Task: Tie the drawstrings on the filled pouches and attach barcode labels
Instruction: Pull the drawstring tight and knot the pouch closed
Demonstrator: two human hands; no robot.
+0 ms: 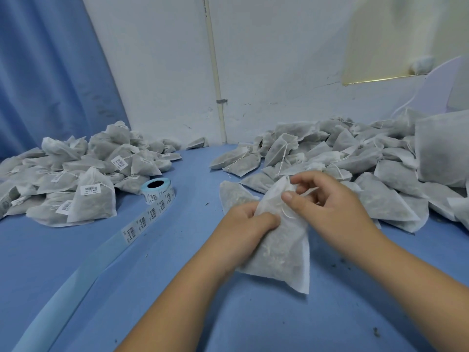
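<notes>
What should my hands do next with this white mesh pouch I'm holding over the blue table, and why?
Probably pull the thin white drawstring tight and knot it. The left hand grips the neck of the white mesh pouch while the right hand pinches its gathered top, and no barcode label shows on it yet. The roll of barcode labels waits to the left for afterwards.

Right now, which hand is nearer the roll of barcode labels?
Left. The left hand grips the pouch on the side toward the label roll; the right hand works the pouch's top, farther away.
</notes>
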